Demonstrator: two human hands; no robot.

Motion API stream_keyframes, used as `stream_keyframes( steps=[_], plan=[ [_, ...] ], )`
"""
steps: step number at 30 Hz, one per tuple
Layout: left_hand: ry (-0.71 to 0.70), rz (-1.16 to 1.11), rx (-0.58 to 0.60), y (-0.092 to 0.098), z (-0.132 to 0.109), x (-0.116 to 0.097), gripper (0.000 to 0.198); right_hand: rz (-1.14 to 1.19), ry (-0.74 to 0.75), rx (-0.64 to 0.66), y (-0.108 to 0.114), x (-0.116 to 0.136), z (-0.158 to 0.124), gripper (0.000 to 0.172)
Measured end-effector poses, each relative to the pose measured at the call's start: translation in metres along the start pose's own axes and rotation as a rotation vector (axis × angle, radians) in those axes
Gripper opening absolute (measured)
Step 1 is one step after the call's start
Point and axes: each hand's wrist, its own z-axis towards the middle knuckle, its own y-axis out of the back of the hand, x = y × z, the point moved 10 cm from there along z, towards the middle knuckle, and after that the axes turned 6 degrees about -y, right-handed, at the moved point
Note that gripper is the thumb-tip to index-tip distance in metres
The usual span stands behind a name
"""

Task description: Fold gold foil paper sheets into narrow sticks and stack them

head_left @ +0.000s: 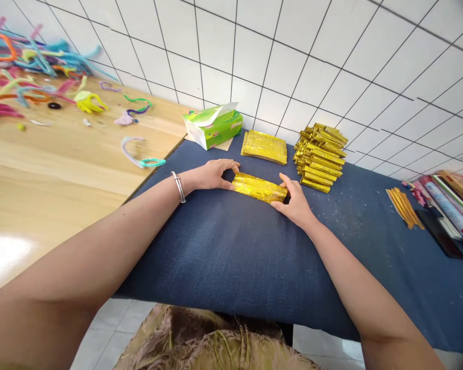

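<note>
A strip of shiny gold foil paper, seemingly folded lengthwise, lies across the dark blue cloth between my hands. My left hand, below a silver bangle, pinches its left end between thumb and fingers. At the right end, my right hand grips it the same way. Just beyond, a flat stack of gold foil sheets rests on the cloth. To the right of that stack stands a heap of narrow folded gold foil strips.
A green tissue box sits by the tiled wall. Colourful pipe cleaners cover the back of the wooden table on the left. At the right lie orange-gold strips, a black flat object and several stacked items.
</note>
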Motion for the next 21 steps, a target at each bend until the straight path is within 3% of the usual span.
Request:
stream_keyframes(
  steps=[9,21],
  plan=[
    [-0.041,-0.029,-0.010,-0.001,0.001,-0.002,0.042,0.015,0.048,-0.068,0.008,0.015,-0.003,0.078],
    [-0.069,-0.032,-0.010,0.005,-0.002,-0.020,0.038,-0.129,0.098,-0.132,0.008,0.022,-0.008,0.062]
  ],
)
